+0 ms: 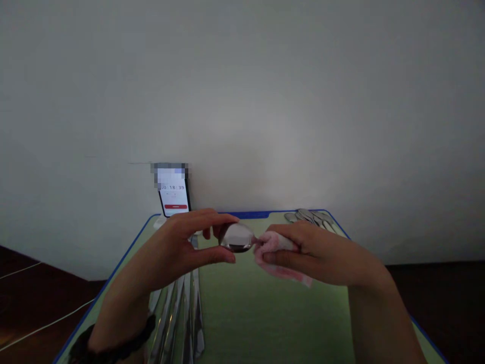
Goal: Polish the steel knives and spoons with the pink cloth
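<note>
A shiny metal spoon [238,236] is held level above the table, its bowl toward the left. My left hand [189,240] grips the bowl's rim between thumb and fingers. On the other side, my right hand [303,247] is closed around a pink and white cloth [278,246], which wraps the spoon's handle. Most of that handle is hidden by the cloth and fingers. Below my left forearm lie several long metal pieces of cutlery [185,313], side by side; my arm covers part of them.
The green table [265,318] has a blue edge and stands against a grey wall [265,101]. Several spoons [308,217] are piled at its back right corner. A phone [173,192] showing a timer leans upright at the back left. White cables [45,323] run across the dark floor.
</note>
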### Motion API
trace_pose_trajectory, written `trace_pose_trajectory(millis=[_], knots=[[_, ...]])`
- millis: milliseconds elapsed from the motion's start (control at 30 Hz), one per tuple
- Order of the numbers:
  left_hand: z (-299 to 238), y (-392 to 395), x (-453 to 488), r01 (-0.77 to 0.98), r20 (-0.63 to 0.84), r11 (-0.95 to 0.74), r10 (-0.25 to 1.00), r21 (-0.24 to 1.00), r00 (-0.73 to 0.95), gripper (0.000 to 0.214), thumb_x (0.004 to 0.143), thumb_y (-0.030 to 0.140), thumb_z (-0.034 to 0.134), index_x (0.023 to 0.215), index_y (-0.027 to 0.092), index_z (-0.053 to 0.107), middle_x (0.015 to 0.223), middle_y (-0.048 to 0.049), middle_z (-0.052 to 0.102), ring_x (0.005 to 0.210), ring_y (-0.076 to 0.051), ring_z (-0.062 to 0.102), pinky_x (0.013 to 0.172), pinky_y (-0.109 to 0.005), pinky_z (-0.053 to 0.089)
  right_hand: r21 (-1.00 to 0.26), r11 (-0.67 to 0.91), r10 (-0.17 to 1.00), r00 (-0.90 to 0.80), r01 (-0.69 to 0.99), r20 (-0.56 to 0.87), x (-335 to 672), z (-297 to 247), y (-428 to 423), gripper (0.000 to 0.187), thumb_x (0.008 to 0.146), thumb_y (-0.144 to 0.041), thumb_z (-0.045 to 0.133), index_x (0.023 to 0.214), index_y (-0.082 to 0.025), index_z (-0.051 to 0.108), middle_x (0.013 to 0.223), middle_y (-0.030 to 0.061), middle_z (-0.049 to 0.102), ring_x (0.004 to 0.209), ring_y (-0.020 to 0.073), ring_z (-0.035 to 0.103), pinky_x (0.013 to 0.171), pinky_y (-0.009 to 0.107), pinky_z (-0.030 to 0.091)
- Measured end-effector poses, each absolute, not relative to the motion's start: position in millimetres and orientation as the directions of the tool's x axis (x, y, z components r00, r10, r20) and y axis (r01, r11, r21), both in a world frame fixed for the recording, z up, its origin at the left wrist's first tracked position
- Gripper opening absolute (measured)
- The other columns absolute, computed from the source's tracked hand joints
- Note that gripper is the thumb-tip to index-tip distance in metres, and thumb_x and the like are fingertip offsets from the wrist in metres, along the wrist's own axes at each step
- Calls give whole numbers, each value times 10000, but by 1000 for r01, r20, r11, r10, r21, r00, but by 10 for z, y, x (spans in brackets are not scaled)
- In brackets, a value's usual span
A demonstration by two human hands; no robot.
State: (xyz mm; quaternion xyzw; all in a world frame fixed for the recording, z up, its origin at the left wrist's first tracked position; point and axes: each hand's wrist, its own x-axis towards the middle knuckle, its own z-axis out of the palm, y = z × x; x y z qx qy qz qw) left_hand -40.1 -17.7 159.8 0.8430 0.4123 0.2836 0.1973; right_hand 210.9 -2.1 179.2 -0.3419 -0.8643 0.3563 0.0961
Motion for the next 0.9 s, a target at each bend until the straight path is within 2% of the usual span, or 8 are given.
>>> trace_pose_trajectory(millis=[167,300,500,600,733,900], knots=[[1609,-203,-359,621,293,-528,846,579,446,306,815,374,642,1096,256,611,718,59,541,644,-100,504,580,-178,394,-659,535,682,-731,529,-32,2058,1803,-41,296,906,-433,458,891,-187,622,726,-2,623,633,118,540,585,221,350],[1601,-219,-292,633,258,-482,871,605,418,294,816,380,619,1061,219,602,703,56,539,624,-101,493,561,-179,391,-649,537,702,-712,539,-9,2005,1797,-63,244,908,-390,473,922,-198,623,824,9,650,697,130,558,624,227,358],[1593,-231,-197,647,126,-441,872,622,474,221,830,394,580,946,214,634,634,63,541,549,-93,461,504,-187,334,-628,533,697,-715,567,-54,1945,1761,-87,245,892,-403,502,864,-190,618,771,6,641,678,131,554,602,229,353],[1602,-210,-219,648,128,-448,869,616,478,263,849,433,542,896,198,651,609,56,544,537,-94,462,506,-196,321,-644,528,687,-724,554,-60,1959,1757,-69,256,891,-419,501,890,-196,625,771,-1,642,672,126,558,596,226,359],[1606,-176,-301,653,89,-394,890,647,448,437,922,464,373,727,169,631,527,46,515,488,-92,456,501,-201,317,-668,518,686,-726,535,-50,2040,1773,-35,251,910,-401,470,926,-213,635,814,-8,653,697,123,577,625,221,382],[1617,-171,-266,686,115,-372,913,626,391,473,928,470,314,704,173,607,508,53,454,466,-95,409,474,-208,268,-588,544,727,-687,598,-26,2078,1789,-62,230,911,-375,470,912,-217,637,823,6,665,709,137,582,639,231,383]])
